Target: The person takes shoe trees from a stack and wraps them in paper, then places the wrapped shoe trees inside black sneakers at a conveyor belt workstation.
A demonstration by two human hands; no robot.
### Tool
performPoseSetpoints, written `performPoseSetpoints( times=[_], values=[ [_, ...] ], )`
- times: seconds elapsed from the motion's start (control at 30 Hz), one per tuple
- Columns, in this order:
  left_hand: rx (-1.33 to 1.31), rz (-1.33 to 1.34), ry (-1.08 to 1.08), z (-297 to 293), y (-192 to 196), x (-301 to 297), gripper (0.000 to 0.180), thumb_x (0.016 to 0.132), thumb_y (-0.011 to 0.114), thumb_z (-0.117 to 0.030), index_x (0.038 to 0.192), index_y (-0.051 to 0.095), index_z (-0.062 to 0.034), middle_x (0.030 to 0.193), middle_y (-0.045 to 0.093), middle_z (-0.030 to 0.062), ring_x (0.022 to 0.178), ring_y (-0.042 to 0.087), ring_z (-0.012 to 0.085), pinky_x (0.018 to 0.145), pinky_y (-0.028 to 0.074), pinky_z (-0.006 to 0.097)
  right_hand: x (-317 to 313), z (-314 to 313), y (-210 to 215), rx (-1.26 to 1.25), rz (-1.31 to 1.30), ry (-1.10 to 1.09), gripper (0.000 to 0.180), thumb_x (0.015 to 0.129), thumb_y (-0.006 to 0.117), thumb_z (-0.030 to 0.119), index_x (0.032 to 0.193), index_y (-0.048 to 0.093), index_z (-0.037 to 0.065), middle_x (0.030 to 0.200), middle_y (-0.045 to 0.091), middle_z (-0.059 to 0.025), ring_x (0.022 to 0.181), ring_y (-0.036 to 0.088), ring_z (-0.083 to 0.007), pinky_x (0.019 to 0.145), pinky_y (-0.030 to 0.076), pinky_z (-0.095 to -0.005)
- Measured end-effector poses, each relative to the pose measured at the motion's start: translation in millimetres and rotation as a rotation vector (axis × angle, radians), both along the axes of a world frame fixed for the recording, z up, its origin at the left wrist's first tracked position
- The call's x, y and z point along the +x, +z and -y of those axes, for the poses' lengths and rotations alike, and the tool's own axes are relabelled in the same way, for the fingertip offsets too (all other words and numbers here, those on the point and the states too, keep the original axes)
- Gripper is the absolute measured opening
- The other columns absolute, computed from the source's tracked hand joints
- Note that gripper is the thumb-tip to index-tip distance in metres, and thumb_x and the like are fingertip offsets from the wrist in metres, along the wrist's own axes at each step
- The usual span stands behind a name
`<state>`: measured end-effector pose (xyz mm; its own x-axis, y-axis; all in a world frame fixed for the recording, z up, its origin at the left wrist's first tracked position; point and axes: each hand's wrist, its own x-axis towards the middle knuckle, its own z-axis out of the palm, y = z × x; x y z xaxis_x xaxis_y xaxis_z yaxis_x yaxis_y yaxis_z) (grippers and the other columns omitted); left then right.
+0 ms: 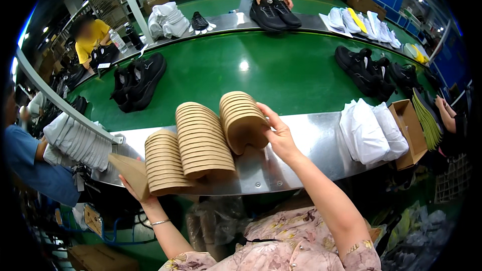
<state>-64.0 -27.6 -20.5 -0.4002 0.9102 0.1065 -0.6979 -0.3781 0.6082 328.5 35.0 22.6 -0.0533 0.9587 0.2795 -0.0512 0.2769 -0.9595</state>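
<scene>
Three stacks of curved brown cardboard shoe inserts stand side by side on the metal ledge: a left stack [164, 163], a middle stack [203, 138] and a right stack [240, 113]. With my left hand [142, 196] I grip a loose brown cardboard piece [134, 173], tilted beside the left stack; my palm is mostly hidden behind it. My right hand [281, 138] is closed on the edge of the right stack, its thumb and fingers against the inserts' right side.
A green conveyor belt [211, 70] beyond the metal ledge [306, 135] carries black shoes [138, 83] at left and more black shoes [364, 73] at right. White wrapped bundles [366, 130] sit by an open carton [409, 135]. Opposite, a person holds black shoes [273, 14].
</scene>
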Motion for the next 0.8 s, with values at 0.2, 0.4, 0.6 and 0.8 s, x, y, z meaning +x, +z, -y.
performPoseSetpoints(
  times=[0.2, 0.4, 0.6, 0.8],
  values=[
    [-0.011, 0.064, 0.016, -4, -11, -47, 0.069, 0.087, 0.040, -0.058, 0.136, 0.028, -0.0105, 0.129, 0.040, 0.0187, 0.113, 0.044, 0.0337, 0.094, 0.040, 0.050, -29, 11, 6, 0.066, 0.115, -0.038, 0.059, 0.074, 0.037, -0.014, 0.129, 0.044, 0.008, 0.128, 0.046, -0.0116, 0.121, 0.043, -0.0233, 0.102, 0.033, -0.0309],
    [0.150, -0.004, -0.150, 7, 1, -64, 0.072, 0.084, 0.048, -0.055, 0.130, 0.035, -0.0013, 0.119, 0.047, 0.0172, 0.109, 0.047, 0.0337, 0.096, 0.037, 0.051, -31, 44, 10, 0.073, 0.196, -0.056, 0.062, 0.076, 0.037, -0.013, 0.134, 0.038, 0.009, 0.128, 0.046, -0.0102, 0.119, 0.043, -0.0176, 0.097, 0.037, -0.0281],
    [0.444, -0.121, -0.186, 41, 108, -10, 0.088, 0.076, 0.065, -0.047, 0.136, 0.023, 0.0027, 0.120, 0.041, 0.0210, 0.111, 0.043, 0.0340, 0.104, 0.019, 0.059, -6, 61, 23, 0.065, 0.340, -0.074, 0.068, 0.073, 0.049, -0.002, 0.137, 0.032, 0.010, 0.131, 0.042, -0.0129, 0.122, 0.040, -0.0259, 0.099, 0.036, -0.0363],
    [0.332, -0.183, -0.698, 57, 132, 166, 0.103, 0.065, 0.079, -0.034, 0.137, 0.014, -0.0010, 0.116, 0.044, 0.0215, 0.108, 0.046, 0.0366, 0.097, 0.036, 0.051, 45, 117, 66, -0.149, -0.040, 0.001, 0.043, 0.085, 0.053, 0.008, 0.126, 0.043, 0.000, 0.117, 0.055, -0.0124, 0.112, 0.049, -0.0206, 0.096, 0.037, -0.0326]
  ],
)
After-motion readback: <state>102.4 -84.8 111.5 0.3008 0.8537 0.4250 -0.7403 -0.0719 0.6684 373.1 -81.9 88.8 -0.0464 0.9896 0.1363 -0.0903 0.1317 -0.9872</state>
